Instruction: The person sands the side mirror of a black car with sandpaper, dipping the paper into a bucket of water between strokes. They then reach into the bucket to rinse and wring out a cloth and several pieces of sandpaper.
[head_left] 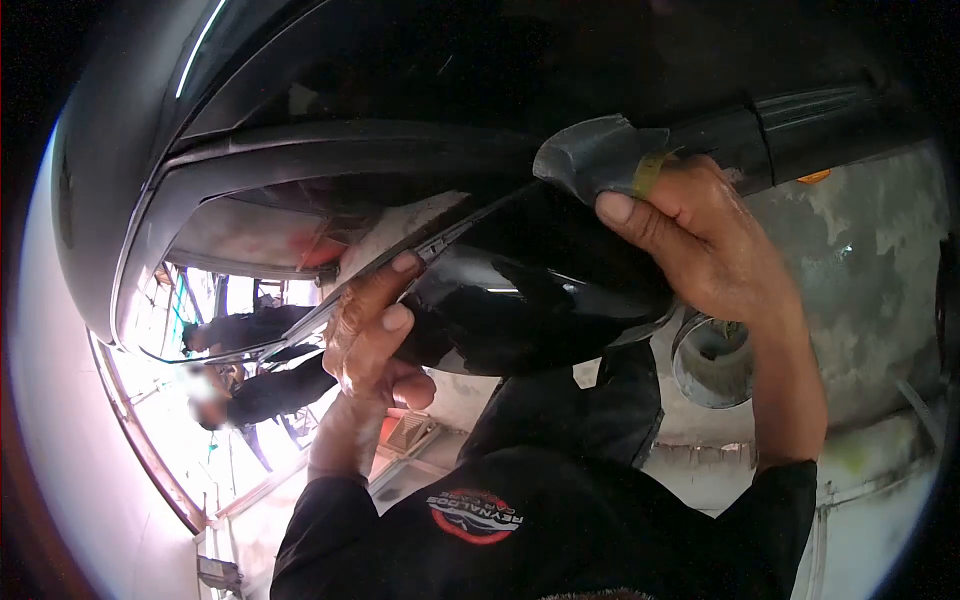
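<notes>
My right hand [715, 235] pinches a dark grey flexible sheet [590, 150] between thumb and fingers, against the black car body. A strip of yellowish tape [652, 173] shows at the sheet's edge beside my fingers. Below it is a glossy black rounded car part [530, 300], shaped like a mirror housing. At that part's left end, my left hand [368, 325] is closed with bent fingers, its fingertips touching the edge near a thin dark strip [440, 243]. What lies behind the left fingers is hidden.
Black window trim [330, 135] curves along the car on the left. Further right run a dark moulding [815, 115] and a small orange piece [815, 177]. A round bucket-like container [712, 360] stands beside my right forearm. Another person [255, 390] appears in the bright background at left.
</notes>
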